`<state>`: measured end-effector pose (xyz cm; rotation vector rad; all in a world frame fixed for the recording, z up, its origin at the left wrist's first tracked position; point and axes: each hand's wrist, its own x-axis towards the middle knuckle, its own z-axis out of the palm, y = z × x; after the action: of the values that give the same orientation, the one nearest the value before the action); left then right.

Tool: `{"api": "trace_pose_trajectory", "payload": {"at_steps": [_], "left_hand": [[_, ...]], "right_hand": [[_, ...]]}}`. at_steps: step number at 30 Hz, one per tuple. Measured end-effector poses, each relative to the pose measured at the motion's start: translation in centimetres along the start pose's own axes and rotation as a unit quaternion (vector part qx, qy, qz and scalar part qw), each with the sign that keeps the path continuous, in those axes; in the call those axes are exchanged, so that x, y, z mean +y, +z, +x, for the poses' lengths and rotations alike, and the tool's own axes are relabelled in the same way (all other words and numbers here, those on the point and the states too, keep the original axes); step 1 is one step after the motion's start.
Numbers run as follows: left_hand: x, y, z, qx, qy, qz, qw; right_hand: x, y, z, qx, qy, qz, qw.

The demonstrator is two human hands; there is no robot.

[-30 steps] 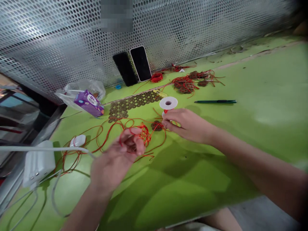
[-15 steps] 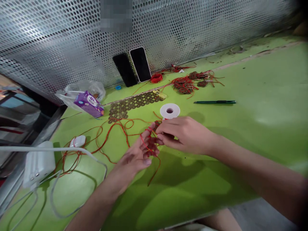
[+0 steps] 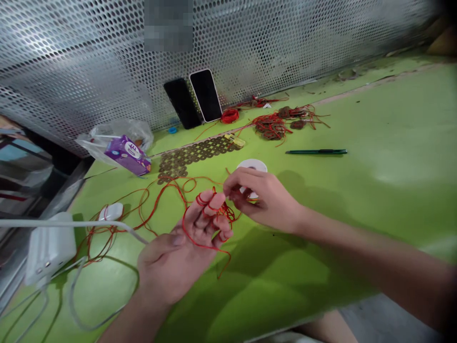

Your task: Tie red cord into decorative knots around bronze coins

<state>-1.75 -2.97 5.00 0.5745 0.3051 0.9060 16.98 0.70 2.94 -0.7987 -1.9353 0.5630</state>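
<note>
Red cord (image 3: 202, 246) loops round the half-open left hand (image 3: 191, 250) over the tabletop (image 3: 374, 195) centre, right hand (image 3: 264, 195) curled beside it, hold unclear, looping seemingly unfinished, corded coins (image 3: 272, 128) already heaped near the back edge!

Two phones, one black (image 3: 183, 103) and one white-edged (image 3: 206, 95), leaning on perforated metal panel (image 3: 267, 57) at back of green worktop (image 3: 392, 143), small blue ring (image 3: 173, 130) just left of them. Further left, purple box (image 3: 128, 155) at a clear plastic bag (image 3: 141, 129); nearer, white ported block (image 3: 52, 247) with white cable (image 3: 82, 222) crossing over it, small white case (image 3: 111, 211) near. Slim green pen-like tool (image 3: 316, 151) lies flat on the right
</note>
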Motion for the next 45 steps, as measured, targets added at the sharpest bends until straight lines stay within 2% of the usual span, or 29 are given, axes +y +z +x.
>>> {"api": "trace_pose_trajectory", "payload": {"at_steps": [3, 6, 9, 14, 18, 23, 27, 30, 33, 36, 39, 45], "left_hand": [[-0.3, 0.0, 0.2, 0.02, 0.006, 0.058, 0.998], [-0.9, -0.1, 0.4, 0.04, 0.037, 0.123, 0.991], [-1.4, -0.4, 0.2, 0.046, 0.054, 0.177, 0.982], [-1.9, -1.1, -0.8, 0.084, 0.032, 0.238, 0.967], [-2.0, -1.2, -0.8, 0.084, 0.02, 0.288, 0.954], [-1.9, -0.3, 0.2, 0.076, 0.018, 0.224, 0.971], [-1.5, 0.4, 0.6, 0.063, 0.017, 0.167, 0.984], [-1.1, 0.4, 0.5, 0.055, 0.01, 0.108, 0.993], [-0.8, 0.1, 0.3, 0.047, 0.002, 0.078, 0.996], [-0.8, 0.1, 0.3, 0.045, 0.0, 0.08, 0.996], [-0.8, 0.3, 0.3, 0.066, 0.001, 0.079, 0.995], [-1.0, 0.6, 0.3, 0.085, 0.009, 0.106, 0.991]], "right_hand": [[-0.9, -0.3, 0.1, 0.083, -0.008, -0.04, 0.996], [-2.1, -0.2, 0.0, 0.134, -0.072, -0.107, 0.983], [-2.4, 0.4, -0.1, 0.119, -0.086, -0.162, 0.976], [-1.9, 1.0, -0.2, 0.099, -0.038, -0.177, 0.979], [-2.0, 0.9, -0.2, 0.088, -0.018, -0.186, 0.979], [-2.0, 0.6, -0.1, 0.09, 0.0, -0.15, 0.985], [-1.9, 0.6, -0.1, 0.07, 0.023, -0.123, 0.99], [-2.0, 0.5, -0.2, 0.061, 0.033, -0.111, 0.991], [-2.1, 0.4, -0.2, 0.082, 0.033, -0.098, 0.991], [-2.3, 0.4, -0.2, 0.092, 0.003, -0.136, 0.986], [-2.4, 0.8, -0.2, 0.057, -0.029, -0.192, 0.979], [-2.3, 1.4, -0.5, 0.042, -0.034, -0.253, 0.966]]}}
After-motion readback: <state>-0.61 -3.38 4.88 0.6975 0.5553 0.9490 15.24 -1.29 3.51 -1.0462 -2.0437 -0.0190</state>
